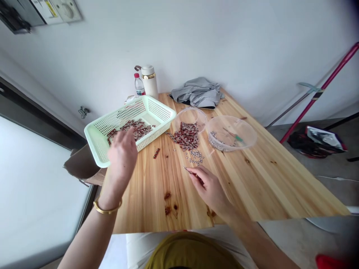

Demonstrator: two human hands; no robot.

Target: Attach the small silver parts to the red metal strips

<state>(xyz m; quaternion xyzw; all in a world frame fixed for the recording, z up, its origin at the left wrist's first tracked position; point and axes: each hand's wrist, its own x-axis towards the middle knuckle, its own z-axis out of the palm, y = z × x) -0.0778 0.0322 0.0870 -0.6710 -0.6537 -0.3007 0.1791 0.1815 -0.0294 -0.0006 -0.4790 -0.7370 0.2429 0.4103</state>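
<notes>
A person's left hand (pixel 123 151), a gold-toned bangle (pixel 108 210) at its wrist, hovers over the near side of a pale green plastic basket (pixel 105 117) on a wooden table (pixel 151 194). Its fingers are bent but blurred; whether they grasp anything cannot be told. The right hand (pixel 209 186), to the right of the basket and nearer the wearer, pinches a thin, pointed item (pixel 186 169) between thumb and curled fingers, its tip angled toward the basket side.

Dark red strips (pixel 140 130) dotted with silvery spots lie inside the basket. More form a heap (pixel 187 138) just right of it, spilling from the mouth of a clear round container (pixel 193 112), with loose silvery pieces (pixel 196 157) scattered at the heap's near edge. A single strip (pixel 156 153) lies just off the basket's near right side. Farther right of the basket, a clear tub (pixel 245 129) holds more silvery pieces and a green-handled tool (pixel 238 138).

Behind the basket stand a white flask (pixel 150 84) with a gold-toned band and a red-capped bottle (pixel 139 85), its label too small to read. A crumpled gray cloth (pixel 199 93) lies beyond the basket's far right corner. Well right of the basket, on the floor, printing on a glossy package (pixel 325 138) is likewise illegible.
</notes>
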